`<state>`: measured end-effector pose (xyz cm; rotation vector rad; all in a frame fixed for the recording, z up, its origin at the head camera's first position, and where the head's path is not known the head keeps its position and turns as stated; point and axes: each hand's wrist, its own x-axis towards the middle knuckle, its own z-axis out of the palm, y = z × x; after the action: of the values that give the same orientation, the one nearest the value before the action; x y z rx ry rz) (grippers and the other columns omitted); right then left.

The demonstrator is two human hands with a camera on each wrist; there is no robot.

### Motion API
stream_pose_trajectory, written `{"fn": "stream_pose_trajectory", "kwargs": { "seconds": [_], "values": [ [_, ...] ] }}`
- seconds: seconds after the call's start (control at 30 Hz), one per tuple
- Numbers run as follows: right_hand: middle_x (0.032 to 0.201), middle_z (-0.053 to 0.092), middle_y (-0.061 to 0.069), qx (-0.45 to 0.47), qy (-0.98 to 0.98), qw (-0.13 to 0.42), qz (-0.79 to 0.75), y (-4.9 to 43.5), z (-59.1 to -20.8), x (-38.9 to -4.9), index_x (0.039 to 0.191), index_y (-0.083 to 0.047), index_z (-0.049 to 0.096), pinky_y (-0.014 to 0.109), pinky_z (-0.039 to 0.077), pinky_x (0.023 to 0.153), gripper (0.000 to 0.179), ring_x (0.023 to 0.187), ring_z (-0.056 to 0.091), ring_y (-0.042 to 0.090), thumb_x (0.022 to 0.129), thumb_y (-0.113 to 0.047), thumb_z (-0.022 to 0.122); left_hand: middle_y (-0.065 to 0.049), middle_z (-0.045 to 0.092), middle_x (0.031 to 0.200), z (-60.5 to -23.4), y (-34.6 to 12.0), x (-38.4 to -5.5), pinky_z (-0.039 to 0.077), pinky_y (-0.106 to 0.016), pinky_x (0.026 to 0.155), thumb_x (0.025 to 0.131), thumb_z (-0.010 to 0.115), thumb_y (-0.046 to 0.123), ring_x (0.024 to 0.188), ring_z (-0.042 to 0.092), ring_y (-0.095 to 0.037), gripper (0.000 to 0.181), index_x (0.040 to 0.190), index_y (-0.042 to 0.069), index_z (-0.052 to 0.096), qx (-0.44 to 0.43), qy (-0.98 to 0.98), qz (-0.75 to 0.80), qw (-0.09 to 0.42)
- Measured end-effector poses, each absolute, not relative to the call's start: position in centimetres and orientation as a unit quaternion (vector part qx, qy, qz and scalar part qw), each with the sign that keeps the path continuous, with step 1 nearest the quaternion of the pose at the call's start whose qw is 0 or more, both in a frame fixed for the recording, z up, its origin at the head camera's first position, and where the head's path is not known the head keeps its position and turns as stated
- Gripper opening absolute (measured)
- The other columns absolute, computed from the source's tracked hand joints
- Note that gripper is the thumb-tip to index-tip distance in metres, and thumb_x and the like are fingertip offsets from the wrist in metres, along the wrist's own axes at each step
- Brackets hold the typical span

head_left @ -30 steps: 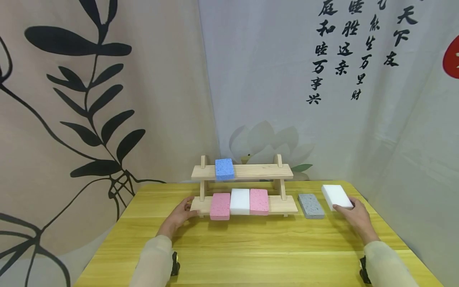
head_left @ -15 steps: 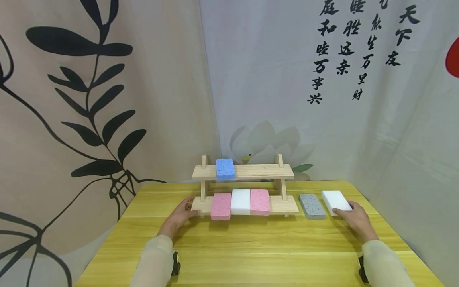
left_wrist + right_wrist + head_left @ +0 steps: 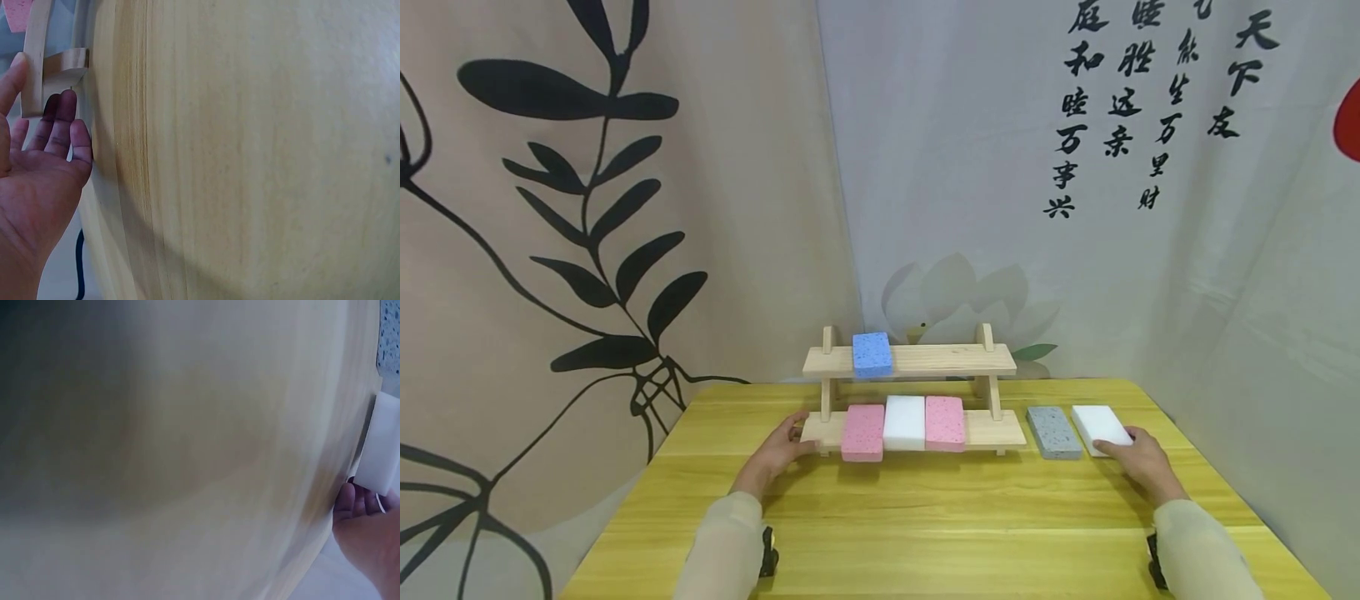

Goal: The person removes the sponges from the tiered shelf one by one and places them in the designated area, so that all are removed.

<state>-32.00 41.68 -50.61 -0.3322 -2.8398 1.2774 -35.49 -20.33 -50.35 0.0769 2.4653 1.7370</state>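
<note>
At the left end of the lower board of a two-tier wooden shelf [image 3: 985, 429], my left hand [image 3: 777, 454] holds on, thumb in front and fingers behind. The left wrist view shows this hand [image 3: 40, 181] around the board end. My right hand [image 3: 1142, 468] grips a white sponge [image 3: 1097, 425] by its near right corner, just right of a grey sponge [image 3: 1054, 432]. In the right wrist view the white sponge [image 3: 379, 447] looks slightly tilted above the table; whether it touches is hard to tell.
The upper board carries a blue sponge [image 3: 872, 355]. On the lower board a pink sponge [image 3: 862, 433], a white sponge [image 3: 905, 422] and another pink sponge [image 3: 945, 423] sit side by side. A printed curtain [image 3: 760, 208] hangs behind the wooden table [image 3: 955, 517].
My right hand has brought the white sponge down and slightly left, closer to the grey one. The left hand stays on the shelf end.
</note>
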Motion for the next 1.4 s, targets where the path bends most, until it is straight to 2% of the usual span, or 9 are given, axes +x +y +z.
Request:
{"fn": "stream_pose_trajectory", "kwargs": {
  "seconds": [0.2, 0.4, 0.9, 1.07, 1.4],
  "values": [
    [0.142, 0.026, 0.045, -0.107, -0.904, -0.005, 0.414, 41.6, -50.5, -32.1, 0.144, 0.023, 0.015, 0.060, 0.039, 0.097, 0.105, 0.120, 0.041, 0.051, 0.091, -0.053, 0.064, -0.027, 0.048, 0.132, -50.4, -20.3, -35.4, 0.045, -0.053, 0.094, 0.091, 0.073, 0.013, 0.107, 0.057, -0.032, 0.078, 0.154, 0.004, 0.027, 0.032, 0.815, 0.576, 0.060],
    [0.143, 0.024, 0.045, -0.106, -0.903, -0.009, 0.415, 41.6, -50.4, -32.1, 0.145, 0.023, 0.013, 0.062, 0.037, 0.099, 0.107, 0.121, 0.039, 0.052, 0.091, -0.054, 0.065, -0.026, 0.049, 0.133, -50.5, -20.4, -35.6, 0.044, -0.052, 0.095, 0.092, 0.072, 0.013, 0.108, 0.058, -0.032, 0.078, 0.155, 0.004, 0.027, 0.029, 0.814, 0.577, 0.063],
    [0.144, 0.014, 0.049, -0.099, -0.915, -0.032, 0.390, 41.6, -49.7, -31.8, 0.146, 0.022, -0.002, 0.067, 0.028, 0.105, 0.119, 0.130, 0.025, 0.061, 0.090, -0.063, 0.059, -0.026, 0.049, 0.131, -50.6, -20.4, -35.5, 0.045, -0.049, 0.093, 0.091, 0.072, 0.012, 0.107, 0.057, -0.032, 0.078, 0.155, 0.004, 0.028, 0.021, 0.813, 0.579, 0.064],
    [0.145, 0.013, 0.049, -0.094, -0.921, -0.030, 0.376, 41.7, -48.9, -31.7, 0.147, 0.021, -0.002, 0.067, 0.026, 0.105, 0.117, 0.131, 0.020, 0.063, 0.092, -0.064, 0.056, -0.026, 0.048, 0.132, -50.4, -20.3, -35.5, 0.045, -0.050, 0.095, 0.091, 0.073, 0.013, 0.108, 0.057, -0.032, 0.079, 0.155, 0.005, 0.028, 0.021, 0.812, 0.580, 0.066],
    [0.147, 0.013, 0.047, -0.074, -0.925, -0.010, 0.373, 41.1, -47.1, -32.0, 0.148, 0.019, -0.003, 0.067, 0.029, 0.105, 0.115, 0.133, 0.019, 0.062, 0.093, -0.063, 0.055, -0.027, 0.047, 0.130, -50.2, -20.3, -35.3, 0.045, -0.050, 0.092, 0.092, 0.071, 0.012, 0.105, 0.056, -0.032, 0.077, 0.155, 0.004, 0.027, 0.032, 0.812, 0.579, 0.067]
  ]
}}
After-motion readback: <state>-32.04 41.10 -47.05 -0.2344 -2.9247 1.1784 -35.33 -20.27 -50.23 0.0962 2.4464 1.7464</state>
